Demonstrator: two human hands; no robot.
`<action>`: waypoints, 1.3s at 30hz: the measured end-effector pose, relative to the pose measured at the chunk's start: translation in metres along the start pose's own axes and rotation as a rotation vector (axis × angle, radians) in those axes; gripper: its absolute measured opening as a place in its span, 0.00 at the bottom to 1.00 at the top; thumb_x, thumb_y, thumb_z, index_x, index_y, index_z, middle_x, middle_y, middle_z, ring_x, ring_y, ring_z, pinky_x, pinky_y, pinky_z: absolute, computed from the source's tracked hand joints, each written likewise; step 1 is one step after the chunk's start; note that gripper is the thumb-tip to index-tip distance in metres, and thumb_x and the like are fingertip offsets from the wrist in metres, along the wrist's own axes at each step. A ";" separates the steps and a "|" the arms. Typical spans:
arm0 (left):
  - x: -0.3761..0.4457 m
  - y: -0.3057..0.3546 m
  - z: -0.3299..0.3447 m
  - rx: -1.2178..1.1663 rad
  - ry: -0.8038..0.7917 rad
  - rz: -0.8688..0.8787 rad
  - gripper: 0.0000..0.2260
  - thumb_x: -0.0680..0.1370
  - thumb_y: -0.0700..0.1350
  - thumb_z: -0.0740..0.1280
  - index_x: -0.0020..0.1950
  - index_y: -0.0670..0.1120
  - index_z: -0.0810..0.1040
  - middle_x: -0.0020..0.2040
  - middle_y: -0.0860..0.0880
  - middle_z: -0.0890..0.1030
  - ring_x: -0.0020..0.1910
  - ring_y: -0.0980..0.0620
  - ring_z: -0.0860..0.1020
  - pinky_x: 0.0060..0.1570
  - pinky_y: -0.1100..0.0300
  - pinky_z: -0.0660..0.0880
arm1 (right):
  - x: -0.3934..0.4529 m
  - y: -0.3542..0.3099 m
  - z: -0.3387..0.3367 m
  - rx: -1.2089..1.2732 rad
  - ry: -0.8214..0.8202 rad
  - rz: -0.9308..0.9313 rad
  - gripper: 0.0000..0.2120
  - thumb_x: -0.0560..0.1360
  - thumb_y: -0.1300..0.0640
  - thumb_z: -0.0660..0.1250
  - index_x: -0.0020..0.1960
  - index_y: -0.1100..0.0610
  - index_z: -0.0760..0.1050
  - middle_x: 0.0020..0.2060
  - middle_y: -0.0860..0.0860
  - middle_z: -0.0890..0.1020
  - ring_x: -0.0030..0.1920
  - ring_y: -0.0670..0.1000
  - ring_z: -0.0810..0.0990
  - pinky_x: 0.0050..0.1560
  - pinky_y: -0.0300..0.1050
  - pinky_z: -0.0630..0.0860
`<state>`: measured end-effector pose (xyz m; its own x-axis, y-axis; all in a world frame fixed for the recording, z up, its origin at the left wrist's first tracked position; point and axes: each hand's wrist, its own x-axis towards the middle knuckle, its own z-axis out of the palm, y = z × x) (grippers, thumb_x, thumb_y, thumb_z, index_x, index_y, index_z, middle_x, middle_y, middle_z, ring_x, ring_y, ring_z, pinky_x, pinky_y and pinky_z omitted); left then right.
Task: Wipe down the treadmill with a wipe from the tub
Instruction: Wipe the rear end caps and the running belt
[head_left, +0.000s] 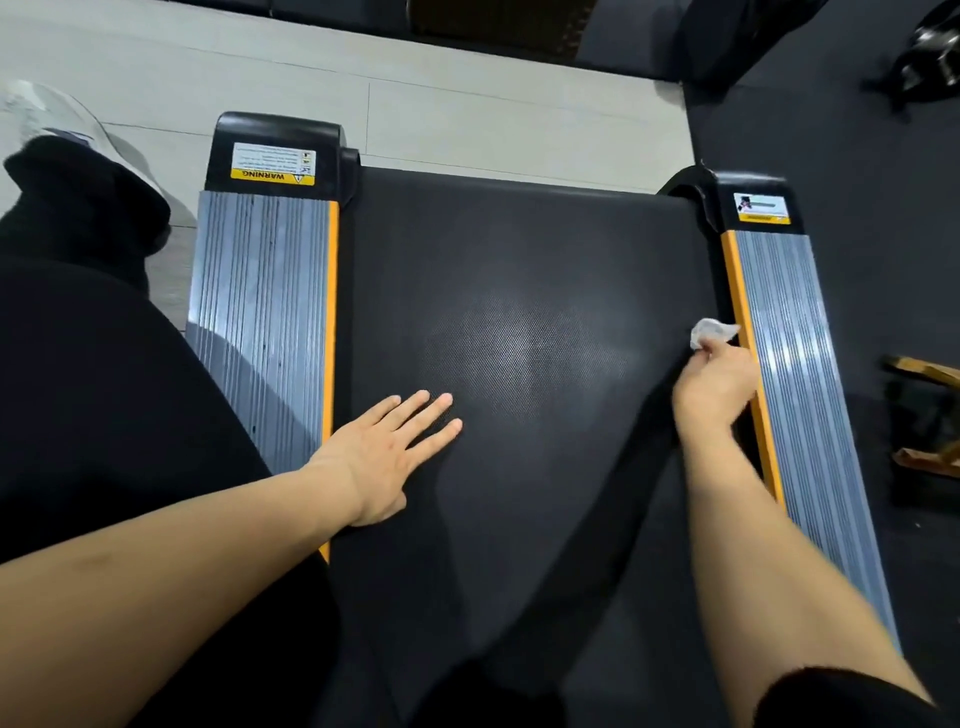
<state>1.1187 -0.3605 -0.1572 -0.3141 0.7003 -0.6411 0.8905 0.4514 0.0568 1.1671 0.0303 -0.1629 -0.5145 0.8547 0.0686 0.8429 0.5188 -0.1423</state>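
The treadmill's black belt (519, 291) fills the middle of the view, between a ribbed grey left side rail (260, 312) and right side rail (800, 364), both edged in orange. My left hand (387, 457) lies flat on the belt near the left rail, fingers straight and spread. My right hand (714, 387) grips a crumpled white wipe (709, 331) and holds it against the belt's right edge, beside the orange strip. The tub is not in view.
Black end caps carry warning labels at the rear left (274, 163) and rear right (761, 208). Pale tiled floor (467, 104) lies beyond the treadmill, dark rubber flooring (857, 156) to the right. My black-clad leg and a white shoe (41, 111) are at left. Wooden-looking pieces (930, 415) lie far right.
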 end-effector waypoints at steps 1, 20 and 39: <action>0.000 0.000 0.001 -0.002 -0.002 -0.001 0.41 0.83 0.55 0.56 0.78 0.51 0.25 0.77 0.45 0.24 0.80 0.43 0.30 0.80 0.46 0.39 | -0.010 -0.020 0.003 -0.018 0.002 -0.001 0.14 0.80 0.59 0.58 0.54 0.61 0.82 0.44 0.67 0.80 0.46 0.69 0.80 0.46 0.58 0.76; 0.001 -0.003 -0.001 -0.041 -0.003 0.009 0.40 0.83 0.51 0.56 0.78 0.52 0.25 0.78 0.46 0.24 0.80 0.44 0.30 0.80 0.47 0.39 | 0.018 -0.029 0.010 -0.073 0.017 0.030 0.13 0.82 0.61 0.59 0.58 0.57 0.81 0.49 0.63 0.79 0.53 0.65 0.76 0.49 0.55 0.73; 0.000 -0.003 0.001 -0.054 0.009 0.017 0.39 0.84 0.54 0.56 0.79 0.52 0.26 0.78 0.47 0.24 0.79 0.45 0.29 0.80 0.46 0.38 | 0.039 -0.034 0.019 -0.090 0.029 -0.154 0.12 0.76 0.65 0.60 0.52 0.64 0.82 0.46 0.63 0.82 0.48 0.67 0.79 0.47 0.57 0.75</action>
<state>1.1160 -0.3622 -0.1583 -0.3020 0.7132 -0.6325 0.8767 0.4683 0.1094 1.1155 0.0463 -0.1747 -0.6351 0.7645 0.1110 0.7658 0.6419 -0.0391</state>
